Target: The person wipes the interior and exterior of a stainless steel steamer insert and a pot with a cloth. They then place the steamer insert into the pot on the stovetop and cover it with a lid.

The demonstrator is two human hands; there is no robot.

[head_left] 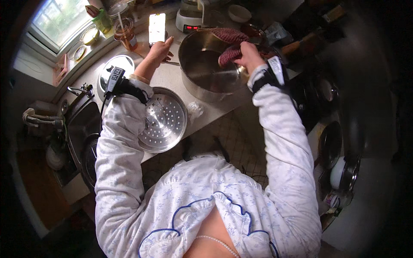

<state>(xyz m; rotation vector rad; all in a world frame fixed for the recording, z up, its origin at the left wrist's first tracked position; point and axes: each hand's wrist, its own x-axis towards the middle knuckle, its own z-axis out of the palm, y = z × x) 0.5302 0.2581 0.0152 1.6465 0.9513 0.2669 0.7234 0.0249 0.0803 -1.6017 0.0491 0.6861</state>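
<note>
Seen from above, a large metal pot (198, 89) stood on the counter (234, 103) just past twelve o'clock in the view. Taking the pot as the dial, a dark red knitted cloth (229, 55) lay over its rim from twelve to two o'clock, part of it dipping inside. The right hand (250, 56), near two o'clock, had its fingers closed on that cloth at the rim. The left hand (159, 51) was at ten o'clock, at the lower end of a phone (157, 28) with a lit screen; its fingers were partly spread, and whether they gripped the phone I could not tell. At half past seven a perforated steamer pan (165, 122) sat at the counter's edge, with crumpled clear plastic (195, 110) beside it. A round lid (125, 63) lay at nine o'clock, and a white appliance (188, 23) with red digits stood at eleven.
</note>
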